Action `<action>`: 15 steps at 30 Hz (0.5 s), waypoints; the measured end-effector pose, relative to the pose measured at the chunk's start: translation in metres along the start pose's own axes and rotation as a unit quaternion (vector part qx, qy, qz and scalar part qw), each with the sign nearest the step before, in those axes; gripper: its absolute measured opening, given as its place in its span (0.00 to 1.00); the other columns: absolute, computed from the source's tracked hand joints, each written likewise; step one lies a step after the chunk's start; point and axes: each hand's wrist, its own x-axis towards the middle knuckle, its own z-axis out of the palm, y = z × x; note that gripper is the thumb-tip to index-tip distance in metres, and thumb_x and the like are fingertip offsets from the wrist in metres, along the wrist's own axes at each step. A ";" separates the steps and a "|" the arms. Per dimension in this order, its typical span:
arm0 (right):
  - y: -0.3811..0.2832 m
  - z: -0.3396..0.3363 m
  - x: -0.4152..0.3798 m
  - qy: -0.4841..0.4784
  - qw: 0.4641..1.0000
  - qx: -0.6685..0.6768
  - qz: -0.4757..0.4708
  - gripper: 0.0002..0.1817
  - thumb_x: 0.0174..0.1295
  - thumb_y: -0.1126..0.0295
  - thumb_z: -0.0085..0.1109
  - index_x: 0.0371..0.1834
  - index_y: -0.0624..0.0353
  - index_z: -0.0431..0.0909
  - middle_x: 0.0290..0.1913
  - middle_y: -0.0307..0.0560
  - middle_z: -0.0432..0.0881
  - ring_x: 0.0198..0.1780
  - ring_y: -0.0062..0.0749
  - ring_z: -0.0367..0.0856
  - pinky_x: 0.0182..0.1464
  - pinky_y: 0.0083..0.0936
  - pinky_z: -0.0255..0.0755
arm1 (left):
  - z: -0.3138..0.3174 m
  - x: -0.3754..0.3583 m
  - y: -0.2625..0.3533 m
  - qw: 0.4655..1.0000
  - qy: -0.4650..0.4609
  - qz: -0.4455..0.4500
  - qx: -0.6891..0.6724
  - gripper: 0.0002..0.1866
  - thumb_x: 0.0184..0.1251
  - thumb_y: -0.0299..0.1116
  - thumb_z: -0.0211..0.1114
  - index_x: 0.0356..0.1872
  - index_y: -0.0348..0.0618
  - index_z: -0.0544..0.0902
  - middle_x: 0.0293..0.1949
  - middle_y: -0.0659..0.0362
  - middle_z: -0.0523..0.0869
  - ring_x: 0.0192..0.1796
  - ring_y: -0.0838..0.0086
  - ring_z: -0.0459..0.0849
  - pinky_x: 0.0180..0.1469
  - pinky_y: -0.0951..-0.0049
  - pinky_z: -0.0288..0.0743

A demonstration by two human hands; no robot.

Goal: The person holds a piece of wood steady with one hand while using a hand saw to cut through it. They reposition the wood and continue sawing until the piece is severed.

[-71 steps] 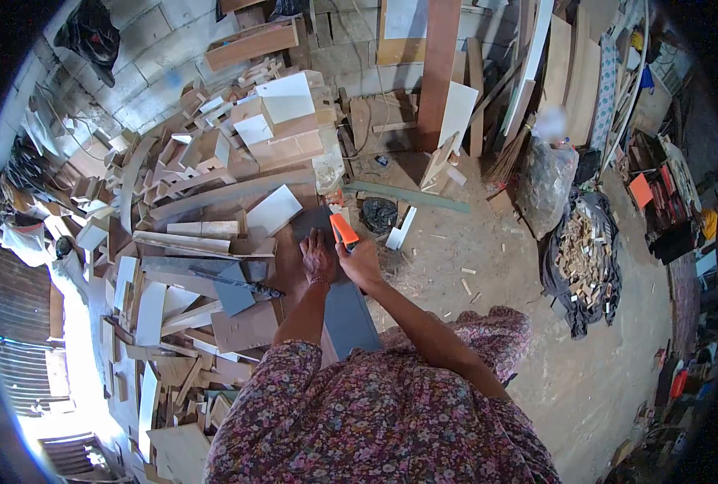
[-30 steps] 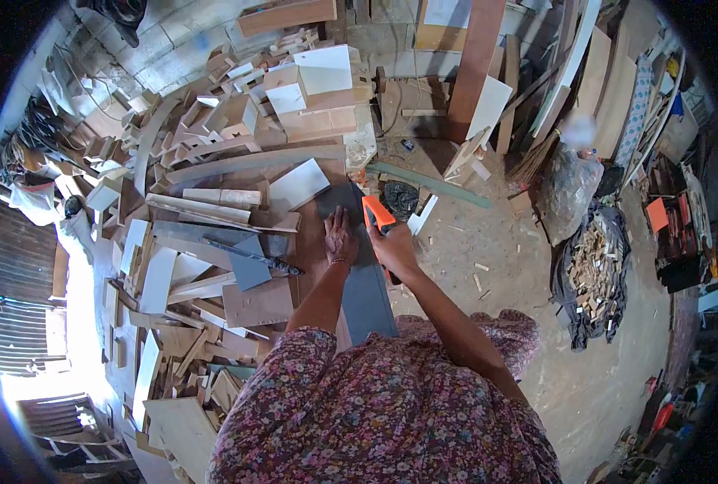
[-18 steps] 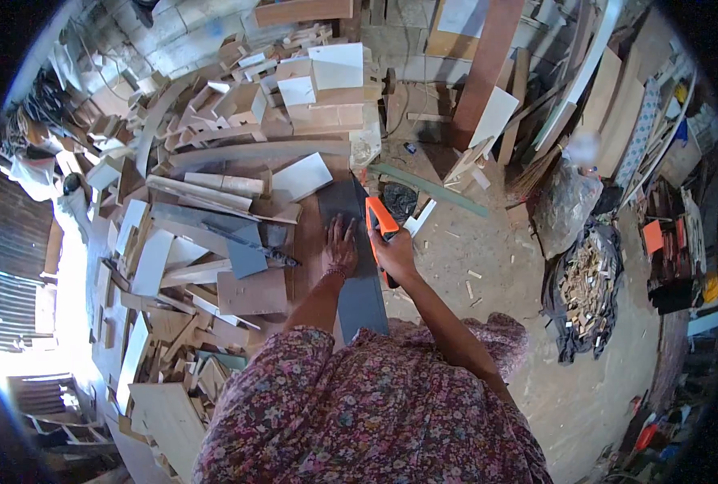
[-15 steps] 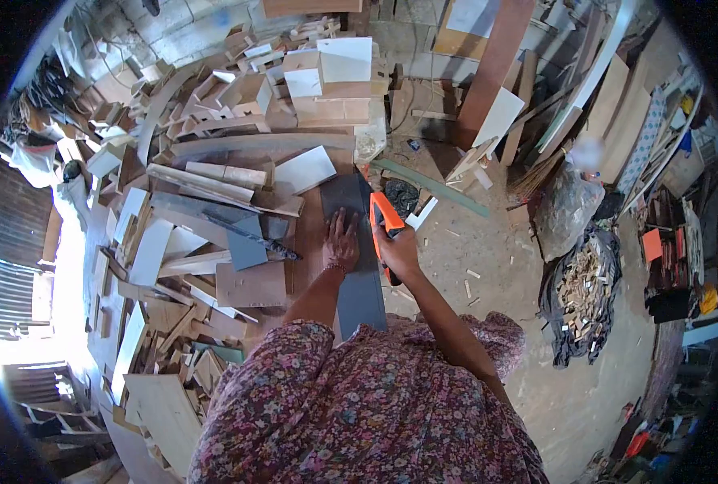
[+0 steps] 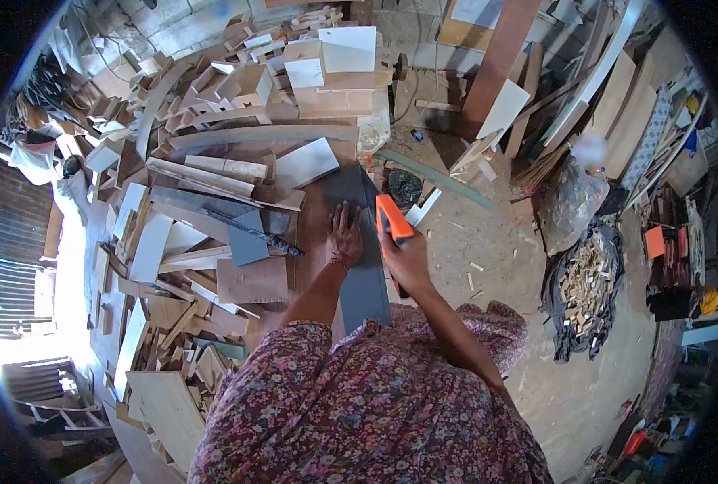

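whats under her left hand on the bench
The left hand lies flat on a long grey board. A brown board shows beside it; what lies under the grey one is covered.

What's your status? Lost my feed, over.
Left hand flat on grey board. Right hand gripping orange-handled saw at board's right edge. Wood offcuts piled left, clear of cut.
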 end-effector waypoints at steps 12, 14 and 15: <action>0.046 0.039 0.066 0.020 0.998 0.026 0.049 0.24 0.52 0.54 0.59 0.33 0.70 0.74 0.26 0.63 0.77 0.31 0.56 0.79 0.30 0.41 0.73 | 0.008 0.005 -0.004 1.000 -0.022 -0.009 0.003 0.27 0.59 0.33 0.49 0.63 0.48 0.63 0.66 0.48 0.55 0.68 0.55 0.52 0.67 0.54 0.46; 0.047 0.040 0.066 0.018 0.998 -0.013 0.051 0.24 0.51 0.54 0.59 0.33 0.70 0.74 0.25 0.63 0.77 0.31 0.56 0.79 0.30 0.42 0.72 | 0.017 0.005 -0.009 1.000 -0.011 0.007 0.009 0.27 0.59 0.33 0.49 0.63 0.48 0.63 0.66 0.48 0.55 0.68 0.55 0.52 0.67 0.54 0.46; 0.037 0.039 0.065 0.012 0.997 -0.055 0.051 0.24 0.51 0.54 0.59 0.32 0.70 0.75 0.24 0.63 0.77 0.31 0.56 0.79 0.31 0.42 0.72 | 0.019 0.005 -0.011 1.000 0.001 0.016 0.014 0.27 0.59 0.34 0.49 0.63 0.48 0.63 0.66 0.48 0.55 0.68 0.55 0.52 0.67 0.54 0.46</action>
